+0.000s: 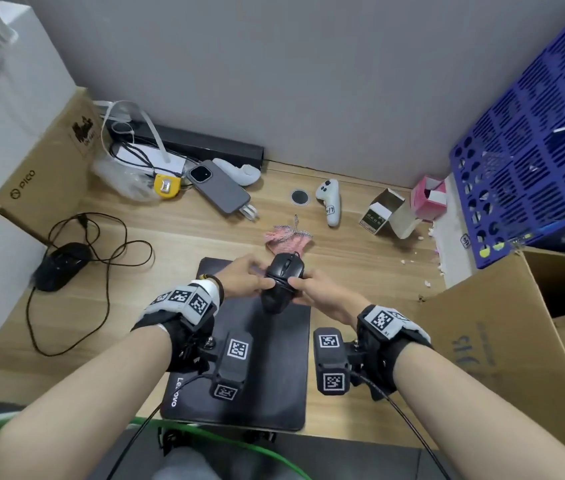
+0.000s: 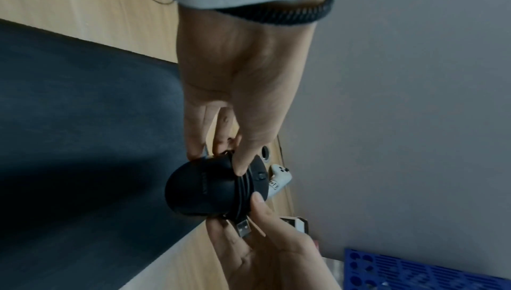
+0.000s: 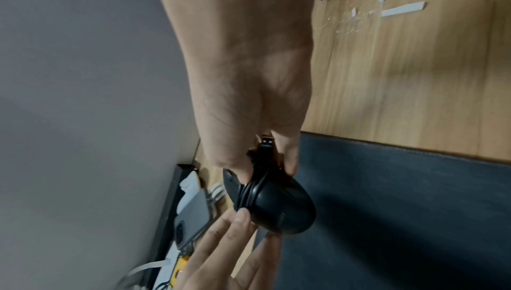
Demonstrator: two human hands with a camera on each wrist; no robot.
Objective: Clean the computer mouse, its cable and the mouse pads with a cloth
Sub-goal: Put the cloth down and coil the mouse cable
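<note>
Mouse (image 1: 283, 284) — light, hard, cable (image 2: 244, 194) wound round its waist — pinched at both sides by left hand (image 1: 244, 277) and right hand (image 1: 322, 292), cloth (image 1: 288, 237) untouched

Pretty cramped corner setup: light wood-grain desk (image 1: 177, 233) pushed right up against a plain grey wall (image 1: 274, 81). Cardboard boxes (image 1: 42, 178) stacked on the left, a blue perforated plastic crate (image 1: 530, 161) leaning at the right, another open cardboard box (image 1: 516, 341) below it. Lighting's soft and even.
</note>
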